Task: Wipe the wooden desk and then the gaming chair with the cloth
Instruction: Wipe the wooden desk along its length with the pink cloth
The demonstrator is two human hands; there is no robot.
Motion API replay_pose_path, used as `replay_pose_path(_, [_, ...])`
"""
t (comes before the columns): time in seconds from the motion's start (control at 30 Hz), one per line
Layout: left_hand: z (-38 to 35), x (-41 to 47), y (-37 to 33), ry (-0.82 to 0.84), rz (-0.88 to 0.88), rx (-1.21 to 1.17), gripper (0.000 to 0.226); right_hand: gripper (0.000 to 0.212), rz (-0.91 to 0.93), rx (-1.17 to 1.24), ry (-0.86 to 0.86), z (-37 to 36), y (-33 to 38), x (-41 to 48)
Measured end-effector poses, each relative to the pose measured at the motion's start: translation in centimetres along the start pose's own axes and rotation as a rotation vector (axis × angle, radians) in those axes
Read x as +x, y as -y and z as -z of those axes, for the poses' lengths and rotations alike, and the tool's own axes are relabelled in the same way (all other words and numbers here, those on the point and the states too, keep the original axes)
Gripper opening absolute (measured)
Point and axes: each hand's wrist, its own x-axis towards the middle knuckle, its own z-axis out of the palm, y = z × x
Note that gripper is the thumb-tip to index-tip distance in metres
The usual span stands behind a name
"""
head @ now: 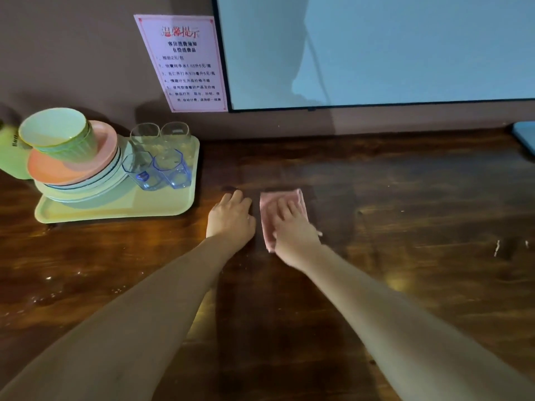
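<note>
To our left, a pale yellow tray carries stacked plates, a green bowl and glasses; a notice and a screen hang behind. Our right hand presses the pink cloth flat onto the wooden desk, fingers straight. Our left hand rests flat just beside it.

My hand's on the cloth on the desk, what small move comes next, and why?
Probably slide the pink cloth rightward under the right hand, which presses flat on it. The left hand and the tray crowd its left side, while the wooden desk to the right shows pale specks.
</note>
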Motion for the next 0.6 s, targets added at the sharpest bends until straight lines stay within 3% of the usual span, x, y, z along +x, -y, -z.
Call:
replay_pose_path(0.13, [0.3, 3.4, 0.9, 0.112, 0.024, -0.098, 0.036, 0.092, 0.059, -0.006, -0.062, -2.5, -0.2, -3.0])
replay_pose_path(0.2, [0.0, 4.1, 1.4, 0.114, 0.017, -0.126, 0.039, 0.099, 0.054, 0.044, -0.054, -2.0, -0.4, -1.5])
replay_pose_path(0.33, [-1.2, 4.4, 1.7, 0.023, -0.008, -0.051, 0.039, 0.111, 0.005, 0.075, -0.043, -0.5, -1.2, 4.8])
replay_pose_path(0.5, [-2.1, 4.9, 2.1, -0.076, -0.013, -0.031, 0.039, 0.091, -0.053, 0.133, -0.096, 1.3, -2.3, 12.0])
replay_pose_path(0.6, [-2.3, 5.0, 2.2, -0.107, -0.019, -0.043, 0.043, 0.091, -0.073, 0.169, -0.069, 1.6, -2.3, 12.6])
